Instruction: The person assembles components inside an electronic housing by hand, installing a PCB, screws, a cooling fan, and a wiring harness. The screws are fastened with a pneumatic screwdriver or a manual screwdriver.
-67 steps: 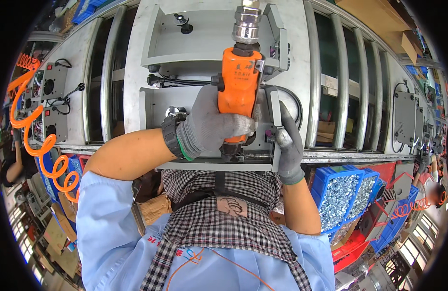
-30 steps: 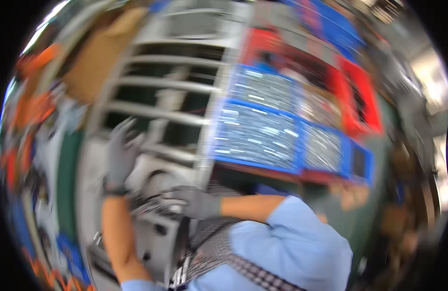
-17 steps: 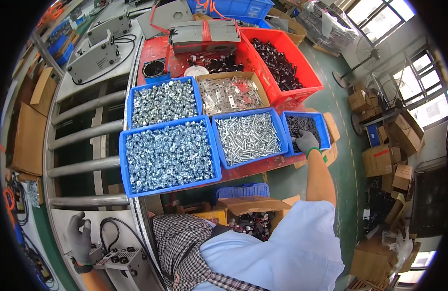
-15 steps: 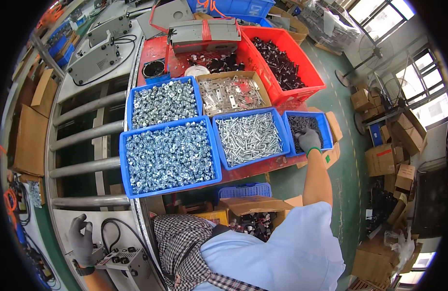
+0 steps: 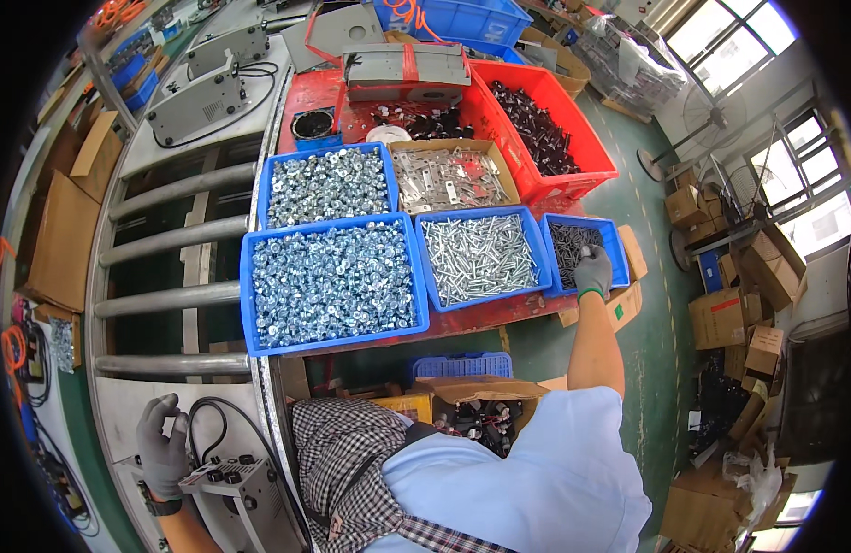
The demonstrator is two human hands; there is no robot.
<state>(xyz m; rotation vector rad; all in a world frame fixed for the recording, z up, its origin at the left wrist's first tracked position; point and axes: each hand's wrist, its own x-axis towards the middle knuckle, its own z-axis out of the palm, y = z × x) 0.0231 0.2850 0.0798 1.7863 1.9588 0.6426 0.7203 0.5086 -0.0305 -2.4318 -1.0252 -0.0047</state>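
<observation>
My right hand point(image 5: 592, 271), in a grey glove with a green cuff, is at the near right part of the small blue bin point(image 5: 618, 249) of dark screws point(image 5: 573, 241). Its fingers are drawn together, and whatever is between them is too small to make out. Far off to the left, my left hand point(image 5: 164, 449), gloved in grey, hovers beside a grey metal-cased machine point(image 5: 244, 488) with black knobs. Thumb and fingers are curved with a gap between them, and no object shows in that hand.
Blue bins of silver screws point(image 5: 481, 256) and nut-like metal parts point(image 5: 338, 281) stand on the red table point(image 5: 462, 324). Behind them are a carton of flat metal plates point(image 5: 449, 175) and a red crate point(image 5: 573, 184) of black parts. Metal rollers point(image 5: 177, 300) lie to the left.
My right hand has drawn back slightly toward me within the small bin, its fingers now closer together. My left hand has shifted a little up and right. The whole view has turned slightly.
</observation>
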